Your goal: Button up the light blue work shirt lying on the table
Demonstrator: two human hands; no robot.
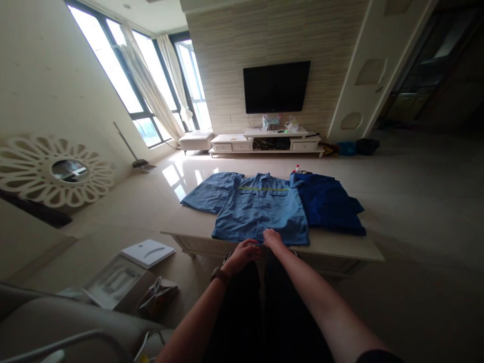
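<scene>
A greyish-blue work shirt (264, 212) with a yellow stripe across its chest lies spread flat on a low table, collar away from me. My left hand (245, 253), with a dark watch on its wrist, is at the middle of the near hem, its bent fingers closed on the edge. Just to its right, my right hand (273, 238) is closed over the same hem by the front opening. What lies between the fingertips is too small to make out. The shirt's left side meets more greyish-blue cloth (214, 191); dark blue garments (328, 204) lie on the right.
The pale table (340, 247) stands before my knees. A bottle with a red cap (297, 168) shows behind the clothes. On the floor at left are a white box (148, 253) and a crumpled bag (159, 296). A TV cabinet (232, 146) stands along the far wall.
</scene>
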